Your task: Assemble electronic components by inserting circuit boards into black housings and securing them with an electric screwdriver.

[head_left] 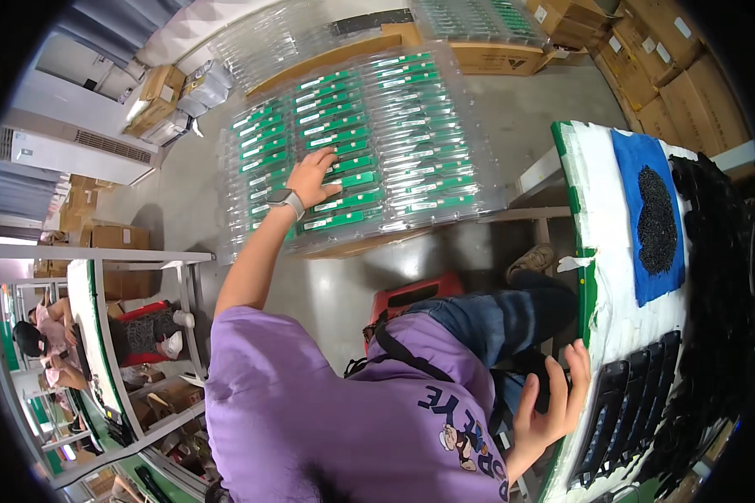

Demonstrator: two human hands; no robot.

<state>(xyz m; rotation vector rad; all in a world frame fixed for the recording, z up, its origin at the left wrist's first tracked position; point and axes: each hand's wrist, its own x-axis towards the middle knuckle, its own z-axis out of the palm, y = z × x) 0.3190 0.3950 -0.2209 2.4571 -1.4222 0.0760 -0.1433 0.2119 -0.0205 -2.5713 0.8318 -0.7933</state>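
My left hand (312, 178), with a watch on its wrist, reaches over a clear plastic tray (488, 180) that holds rows of narrow green circuit boards (337, 220). Its thumb and fingers are apart, resting at the ends of boards in the middle column; I see no board lifted. On the other side, my right hand (552, 409) hovers beside the workbench edge with its fingers apart and nothing visible in them. Nearest to it on the bench lie several black slotted plastic housings (632, 402) in a row.
A blue cloth (625, 180) with a heap of small black parts (657, 220) lies on the bench, beside dark plastic material (709, 277). A red stool (415, 293) stands below. More trays (478, 21) and cardboard boxes (698, 101) are at the back. Another person (54, 335) sits far left.
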